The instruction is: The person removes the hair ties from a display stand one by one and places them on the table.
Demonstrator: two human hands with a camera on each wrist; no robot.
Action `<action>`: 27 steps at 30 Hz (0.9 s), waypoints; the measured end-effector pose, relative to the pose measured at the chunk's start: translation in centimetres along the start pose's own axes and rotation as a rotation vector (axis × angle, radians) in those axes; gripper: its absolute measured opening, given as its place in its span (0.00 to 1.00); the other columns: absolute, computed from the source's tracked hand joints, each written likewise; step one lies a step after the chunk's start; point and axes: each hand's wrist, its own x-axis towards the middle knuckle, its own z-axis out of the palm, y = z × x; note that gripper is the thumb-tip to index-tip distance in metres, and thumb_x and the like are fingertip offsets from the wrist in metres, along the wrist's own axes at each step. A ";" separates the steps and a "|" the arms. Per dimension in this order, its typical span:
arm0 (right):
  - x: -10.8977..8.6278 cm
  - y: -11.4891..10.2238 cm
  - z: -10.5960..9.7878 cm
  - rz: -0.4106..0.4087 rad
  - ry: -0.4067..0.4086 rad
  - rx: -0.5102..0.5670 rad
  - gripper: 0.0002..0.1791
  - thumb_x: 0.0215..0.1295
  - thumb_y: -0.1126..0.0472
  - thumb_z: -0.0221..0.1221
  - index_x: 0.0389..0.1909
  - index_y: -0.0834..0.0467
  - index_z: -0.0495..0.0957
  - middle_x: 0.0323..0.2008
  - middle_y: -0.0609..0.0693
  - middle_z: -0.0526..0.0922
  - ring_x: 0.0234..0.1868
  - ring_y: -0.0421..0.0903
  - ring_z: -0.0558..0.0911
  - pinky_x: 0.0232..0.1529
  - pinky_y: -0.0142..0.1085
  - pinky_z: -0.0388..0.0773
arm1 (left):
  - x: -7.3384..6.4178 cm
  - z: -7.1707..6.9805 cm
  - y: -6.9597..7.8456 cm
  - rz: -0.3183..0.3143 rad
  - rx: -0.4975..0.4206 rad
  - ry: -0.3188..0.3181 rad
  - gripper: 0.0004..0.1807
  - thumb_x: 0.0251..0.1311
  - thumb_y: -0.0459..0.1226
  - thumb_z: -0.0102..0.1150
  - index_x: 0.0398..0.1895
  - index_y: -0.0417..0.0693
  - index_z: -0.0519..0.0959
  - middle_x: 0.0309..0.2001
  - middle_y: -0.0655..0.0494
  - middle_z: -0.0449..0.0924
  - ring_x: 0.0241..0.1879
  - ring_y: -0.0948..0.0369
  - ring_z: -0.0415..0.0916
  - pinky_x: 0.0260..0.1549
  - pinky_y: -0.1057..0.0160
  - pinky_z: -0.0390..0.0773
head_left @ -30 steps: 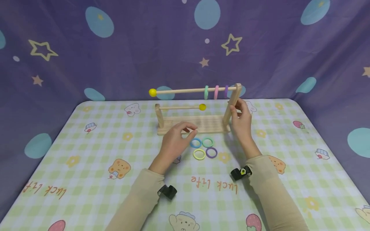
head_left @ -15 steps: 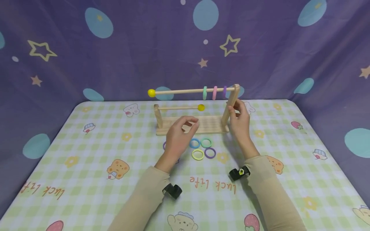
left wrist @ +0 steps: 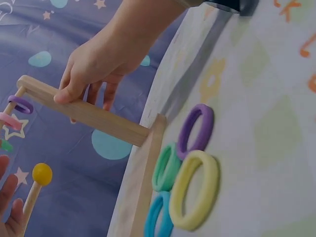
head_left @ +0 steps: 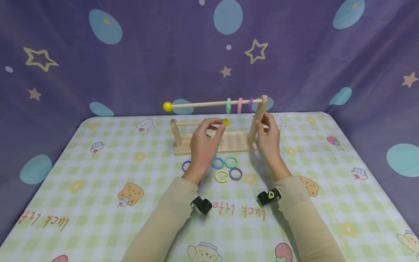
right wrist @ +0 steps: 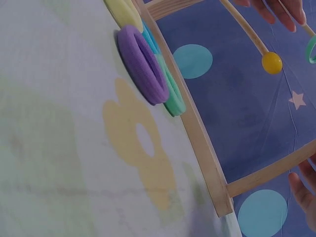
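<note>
A wooden stand (head_left: 237, 142) holds a long upper rod and a shorter lower rod, each tipped with a yellow ball. My right hand (head_left: 269, 134) grips its tall right post (left wrist: 106, 118), thumb in front and fingers behind. Beside the lower rod's yellow ball (left wrist: 42, 174), my left hand (head_left: 206, 143) hovers with loosely bent fingers and nothing visible between them. On the upper rod hang a green ring (head_left: 228, 105), a pink ring (head_left: 240, 105) and a purple ring (head_left: 251, 104). The left hand hides part of the lower rod.
In front of the stand lie a blue ring (head_left: 217, 163), a green ring (head_left: 231, 162), a yellow ring (head_left: 222, 176) and a purple ring (head_left: 235, 174). Another purple ring (head_left: 185, 166) is partly behind the left wrist. A checked cloth (head_left: 98, 218) covers the table; a purple curtain (head_left: 147, 72) hangs behind.
My left hand has risen from the front of the base to the lower rod's ball, uncovering a purple ring by the wrist. The right hand keeps its grip on the post.
</note>
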 end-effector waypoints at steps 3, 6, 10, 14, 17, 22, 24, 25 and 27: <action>0.0 0.0 0.0 0.004 -0.002 -0.001 0.22 0.73 0.63 0.54 0.64 0.67 0.69 0.54 0.65 0.78 0.55 0.56 0.76 0.46 0.32 0.71 | 0.5 0.4 0.1 0.005 -0.033 0.026 0.11 0.66 0.43 0.63 0.48 0.52 0.83 0.46 0.62 0.83 0.42 0.63 0.78 0.37 0.61 0.75; 0.0 0.2 -0.1 -0.016 0.004 0.008 0.23 0.72 0.60 0.55 0.63 0.65 0.71 0.53 0.62 0.80 0.53 0.53 0.77 0.46 0.32 0.72 | 1.1 0.7 0.2 0.014 -0.083 0.053 0.11 0.65 0.41 0.63 0.47 0.48 0.83 0.46 0.60 0.83 0.41 0.62 0.78 0.37 0.62 0.76; -0.1 0.3 -0.1 -0.044 0.013 0.009 0.23 0.71 0.59 0.56 0.63 0.66 0.71 0.51 0.62 0.80 0.52 0.52 0.78 0.45 0.32 0.73 | 1.6 1.1 0.5 0.023 -0.146 0.077 0.10 0.65 0.38 0.64 0.47 0.44 0.83 0.45 0.57 0.83 0.41 0.60 0.80 0.38 0.62 0.78; -0.1 0.3 -0.1 -0.050 0.018 0.005 0.23 0.71 0.60 0.56 0.63 0.67 0.71 0.51 0.63 0.80 0.52 0.52 0.78 0.44 0.32 0.73 | 1.9 1.3 0.8 0.036 -0.171 0.082 0.11 0.64 0.38 0.65 0.47 0.43 0.83 0.45 0.55 0.83 0.40 0.59 0.80 0.38 0.62 0.79; -0.1 0.3 0.0 -0.048 0.018 0.002 0.23 0.71 0.61 0.56 0.62 0.67 0.71 0.51 0.63 0.80 0.52 0.53 0.78 0.45 0.31 0.73 | 2.1 1.5 0.8 0.037 -0.178 0.087 0.12 0.63 0.37 0.66 0.47 0.42 0.83 0.45 0.54 0.83 0.40 0.59 0.80 0.37 0.62 0.79; 0.0 0.2 0.0 -0.049 0.017 0.002 0.23 0.71 0.61 0.56 0.62 0.68 0.71 0.51 0.63 0.80 0.52 0.53 0.78 0.45 0.31 0.73 | 2.3 1.8 1.0 0.018 -0.196 0.091 0.12 0.63 0.38 0.67 0.46 0.43 0.83 0.45 0.54 0.83 0.40 0.59 0.79 0.37 0.62 0.79; -0.1 0.3 0.0 -0.051 0.018 0.004 0.23 0.71 0.61 0.56 0.62 0.68 0.71 0.51 0.63 0.80 0.52 0.53 0.78 0.45 0.32 0.73 | 2.3 1.9 1.1 0.012 -0.201 0.092 0.12 0.63 0.39 0.67 0.46 0.43 0.83 0.45 0.54 0.83 0.40 0.59 0.79 0.37 0.63 0.79; -0.1 0.3 0.0 -0.052 0.018 0.005 0.23 0.71 0.61 0.56 0.62 0.67 0.71 0.51 0.63 0.80 0.52 0.53 0.78 0.45 0.32 0.73 | 2.4 1.9 1.1 0.010 -0.203 0.091 0.12 0.63 0.39 0.67 0.46 0.43 0.83 0.45 0.55 0.83 0.40 0.59 0.79 0.37 0.63 0.79; 0.0 0.3 0.0 -0.048 0.019 0.004 0.23 0.71 0.61 0.56 0.62 0.68 0.71 0.51 0.63 0.80 0.52 0.53 0.78 0.45 0.32 0.73 | 2.4 2.0 1.2 0.007 -0.202 0.092 0.11 0.63 0.38 0.67 0.46 0.43 0.83 0.44 0.55 0.83 0.39 0.59 0.79 0.36 0.63 0.79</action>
